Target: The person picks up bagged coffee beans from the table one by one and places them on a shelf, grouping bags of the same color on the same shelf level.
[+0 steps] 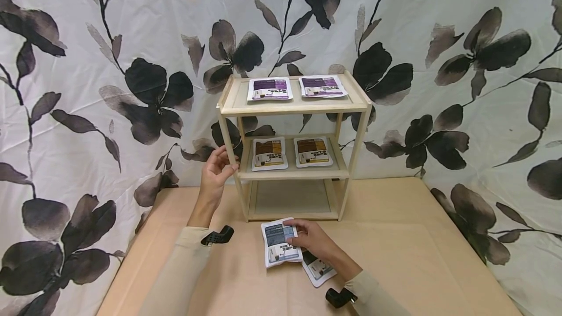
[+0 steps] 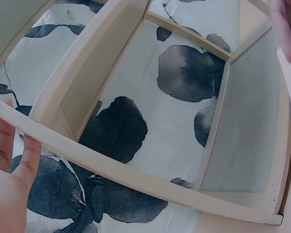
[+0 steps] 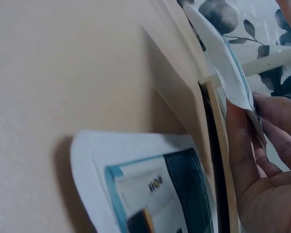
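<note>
A small three-tier wooden shelf (image 1: 294,110) stands on the table against the cloth. My left hand (image 1: 215,172) grips its left front post (image 2: 111,167), fingers passing behind the post in the left wrist view. In front of the shelf, my right hand (image 1: 313,239) pinches a white packet with a blue label (image 1: 275,247) by its right side. The right wrist view shows that packet (image 3: 225,60) raised off the table and tilted, fingers on both faces. Below the right hand lies a second blue-labelled packet (image 1: 318,272), partly hidden by the hand and held packet.
Two purple-labelled packets (image 1: 270,89) lie on the top tier. Two brown-and-yellow packets (image 1: 269,154) lie on the middle tier. The bottom tier (image 1: 291,198) shows its bare panel. A floral cloth (image 1: 491,126) hangs behind the table (image 1: 421,247).
</note>
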A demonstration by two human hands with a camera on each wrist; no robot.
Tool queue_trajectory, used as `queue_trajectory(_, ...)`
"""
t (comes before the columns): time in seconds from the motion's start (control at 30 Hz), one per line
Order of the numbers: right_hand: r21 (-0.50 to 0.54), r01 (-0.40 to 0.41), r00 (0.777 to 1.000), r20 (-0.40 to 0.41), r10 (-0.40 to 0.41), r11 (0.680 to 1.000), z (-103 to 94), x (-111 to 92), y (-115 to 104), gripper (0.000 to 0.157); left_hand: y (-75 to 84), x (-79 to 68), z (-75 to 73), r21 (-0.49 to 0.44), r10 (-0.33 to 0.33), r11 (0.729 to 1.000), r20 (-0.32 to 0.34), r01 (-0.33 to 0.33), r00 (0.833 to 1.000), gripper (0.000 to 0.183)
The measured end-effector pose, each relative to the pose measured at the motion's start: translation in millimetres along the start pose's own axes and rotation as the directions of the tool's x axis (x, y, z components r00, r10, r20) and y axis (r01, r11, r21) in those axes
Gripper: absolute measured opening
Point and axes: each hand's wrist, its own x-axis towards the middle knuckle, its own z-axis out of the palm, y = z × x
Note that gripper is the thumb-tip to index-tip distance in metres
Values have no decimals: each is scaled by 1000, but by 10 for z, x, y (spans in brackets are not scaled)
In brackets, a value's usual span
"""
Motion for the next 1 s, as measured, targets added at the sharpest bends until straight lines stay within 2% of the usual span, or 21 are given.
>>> queue_trajectory(0.2,-21,8,998,-63,-9,1000,-79,27,-32,49,15,14,3,-4,7,1000,7,-7,1000,51)
queue_trajectory(0.7,20,30,990,-139,-27,999,-367,182,-73,54,11,2,-8,5,-5,1000,5,5,1000,49)
queue_trajectory(0.83,32,51,986,-158,-46,998,-455,241,-79,56,17,3,-8,5,-3,1000,7,3,1000,49)
queue_trajectory(1.0,-30,106,976,-188,-109,994,-542,297,-111,57,28,0,6,-11,-3,1000,0,3,1000,48)
